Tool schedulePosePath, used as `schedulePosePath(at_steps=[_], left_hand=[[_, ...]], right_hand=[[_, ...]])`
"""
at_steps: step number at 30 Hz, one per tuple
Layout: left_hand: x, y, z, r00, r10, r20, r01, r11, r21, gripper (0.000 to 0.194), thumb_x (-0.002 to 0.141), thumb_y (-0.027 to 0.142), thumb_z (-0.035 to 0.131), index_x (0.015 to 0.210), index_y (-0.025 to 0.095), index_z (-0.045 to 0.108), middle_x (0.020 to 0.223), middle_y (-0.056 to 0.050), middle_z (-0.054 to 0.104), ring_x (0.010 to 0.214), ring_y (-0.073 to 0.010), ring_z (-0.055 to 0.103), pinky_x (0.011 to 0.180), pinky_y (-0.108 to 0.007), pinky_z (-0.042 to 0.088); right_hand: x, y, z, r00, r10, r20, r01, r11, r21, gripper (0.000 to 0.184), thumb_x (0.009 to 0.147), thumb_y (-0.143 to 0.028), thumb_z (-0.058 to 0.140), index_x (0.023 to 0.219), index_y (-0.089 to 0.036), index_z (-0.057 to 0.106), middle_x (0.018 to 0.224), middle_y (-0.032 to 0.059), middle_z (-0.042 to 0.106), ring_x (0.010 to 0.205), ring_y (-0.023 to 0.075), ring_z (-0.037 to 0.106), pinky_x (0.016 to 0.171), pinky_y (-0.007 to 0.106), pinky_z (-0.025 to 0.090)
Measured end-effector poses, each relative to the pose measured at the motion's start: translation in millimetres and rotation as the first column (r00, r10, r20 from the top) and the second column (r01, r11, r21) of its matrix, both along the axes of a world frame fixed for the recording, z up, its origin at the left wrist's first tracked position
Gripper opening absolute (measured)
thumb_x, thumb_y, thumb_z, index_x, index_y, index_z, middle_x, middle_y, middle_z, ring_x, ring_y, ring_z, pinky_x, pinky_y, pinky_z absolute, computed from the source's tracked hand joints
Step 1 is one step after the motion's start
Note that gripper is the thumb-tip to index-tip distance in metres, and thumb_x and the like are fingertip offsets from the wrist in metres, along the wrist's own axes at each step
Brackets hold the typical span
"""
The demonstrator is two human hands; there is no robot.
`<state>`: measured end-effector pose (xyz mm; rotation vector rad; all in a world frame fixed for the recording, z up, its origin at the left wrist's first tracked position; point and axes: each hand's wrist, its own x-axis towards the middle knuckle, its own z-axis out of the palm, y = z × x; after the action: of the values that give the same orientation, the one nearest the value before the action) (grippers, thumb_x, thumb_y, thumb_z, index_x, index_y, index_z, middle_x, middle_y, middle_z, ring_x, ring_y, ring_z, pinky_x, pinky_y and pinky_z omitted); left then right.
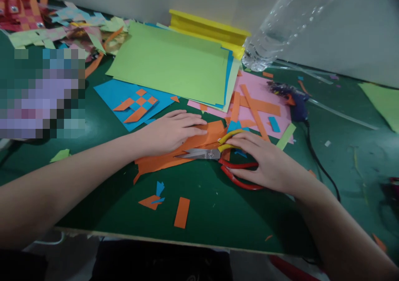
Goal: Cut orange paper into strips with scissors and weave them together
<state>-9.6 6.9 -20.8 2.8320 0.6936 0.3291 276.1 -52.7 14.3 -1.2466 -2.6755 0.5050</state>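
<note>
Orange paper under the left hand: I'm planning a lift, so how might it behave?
The orange paper looks thin, so it's probably light and bendy. Its narrow lower-left tip might crease easily.

Scissors [207, 154] were silver-bladed, yellow- and red-handled. Paper [158, 163] was plain orange. Surface [218, 214] was dark green. Fish [141, 104] was chequered orange and blue. Stack [174, 65] was light green on top, blue at edges. Sheet [255, 82] was pink, strips [269, 106] orange. Tray [205, 27] was bright yellow. Glue gun [298, 107] was dark blue, orange-triggered. Bottle [280, 25] was clear, marked red.
</note>
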Motion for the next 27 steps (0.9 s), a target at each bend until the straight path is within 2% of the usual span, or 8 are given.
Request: schedulePosePath(at_steps=[6, 16, 22, 27], left_hand=[[-0.4, 0.4, 1.1, 1.000, 0.012, 0.004, -0.012, 1.000, -0.009, 0.043, 0.095, 0.009, 0.035, 0.132, 0.020, 0.054, 0.148, -0.005, 0.049, 0.141, -0.0183, 0.039, 0.119, -0.041, 0.027], [-0.1, 0.8, -0.6, 0.999, -0.010, 0.030, 0.009, 1.000, 0.024, 0.043, 0.094, 0.007, 0.037, 0.132, 0.018, 0.054, 0.147, -0.006, 0.050, 0.140, -0.0195, 0.040, 0.118, -0.041, 0.029], [0.8, 0.7, -0.6, 0.999, -0.016, 0.030, 0.015, 0.999, 0.038, 0.042, 0.094, 0.006, 0.037, 0.130, 0.016, 0.055, 0.145, -0.007, 0.052, 0.139, -0.0194, 0.041, 0.118, -0.040, 0.029], [1.5, 0.9, -0.9, 1.000, -0.014, 0.016, 0.013, 0.999, 0.051, 0.041, 0.094, 0.008, 0.041, 0.131, 0.017, 0.054, 0.145, -0.008, 0.053, 0.140, -0.0192, 0.041, 0.118, -0.039, 0.028]], right_hand=[[0.9, 0.2, 1.9, 0.999, 0.025, 0.035, -0.025, 1.000, 0.004, 0.044, 0.088, -0.041, 0.061, 0.127, -0.022, 0.056, 0.127, 0.0133, 0.061, 0.118, 0.0299, 0.059, 0.097, 0.048, 0.052], [0.1, 1.8, 6.8, 0.997, 0.067, 0.043, -0.067, 0.998, 0.009, 0.038, 0.091, -0.040, 0.057, 0.123, -0.020, 0.056, 0.125, 0.0135, 0.061, 0.118, 0.0278, 0.059, 0.099, 0.045, 0.051], [-1.8, -0.3, 1.3, 0.997, 0.019, 0.080, -0.019, 1.000, 0.010, 0.044, 0.089, -0.042, 0.058, 0.127, -0.020, 0.054, 0.129, 0.0133, 0.059, 0.122, 0.0289, 0.056, 0.099, 0.046, 0.051], [-4.5, -1.2, -2.7, 0.996, 0.038, 0.081, -0.044, 0.997, 0.064, 0.047, 0.090, -0.042, 0.058, 0.129, -0.016, 0.053, 0.128, 0.0152, 0.059, 0.119, 0.0288, 0.058, 0.098, 0.045, 0.052]])
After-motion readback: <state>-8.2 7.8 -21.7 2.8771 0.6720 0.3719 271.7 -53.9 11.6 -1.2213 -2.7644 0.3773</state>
